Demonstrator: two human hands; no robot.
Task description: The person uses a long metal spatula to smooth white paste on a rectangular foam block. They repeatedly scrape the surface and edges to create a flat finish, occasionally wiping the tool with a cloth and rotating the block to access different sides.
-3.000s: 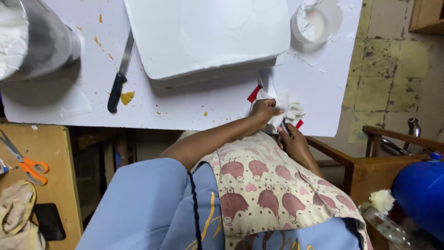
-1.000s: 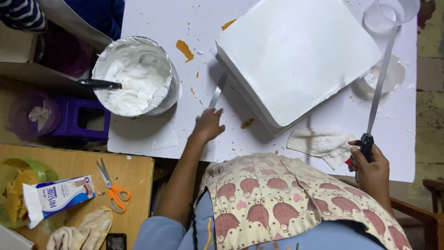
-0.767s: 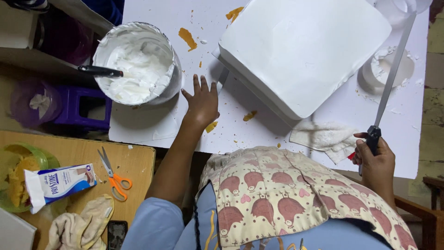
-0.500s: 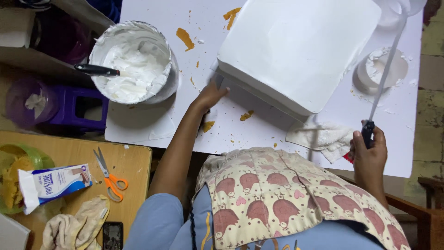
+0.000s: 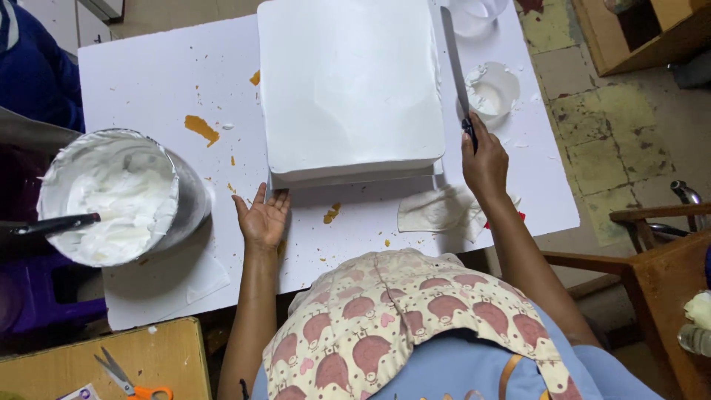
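My right hand (image 5: 485, 159) is clenched around the dark handle of a long palette knife (image 5: 453, 63), whose blade runs up toward 12 o'clock, lying along the right edge of the big square white-frosted cake (image 5: 348, 81). The cake sits in the upper middle of the white sheet (image 5: 148, 81) that covers the table. My left hand (image 5: 261, 218) is released, palm up and fingers spread, resting on the sheet at the cake's near-left corner, at about 7 o'clock from its centre; its fingertips reach the edge of the cake's base, though I cannot tell whether they touch it.

At 9 o'clock from my left hand, near it, stands a metal bowl of white cream (image 5: 111, 196) with a dark-handled tool (image 5: 48, 224) laid in it. Orange crumbs and a larger orange smear (image 5: 201, 127) dot the sheet to the left of the cake. A crumpled creamy paper (image 5: 437, 211) lies just below the cake, beside my right wrist. At 1 o'clock from my right hand sits a small white cup (image 5: 492, 89) smeared with cream. Orange-handled scissors (image 5: 129, 379) lie on the wooden surface at 7 o'clock.
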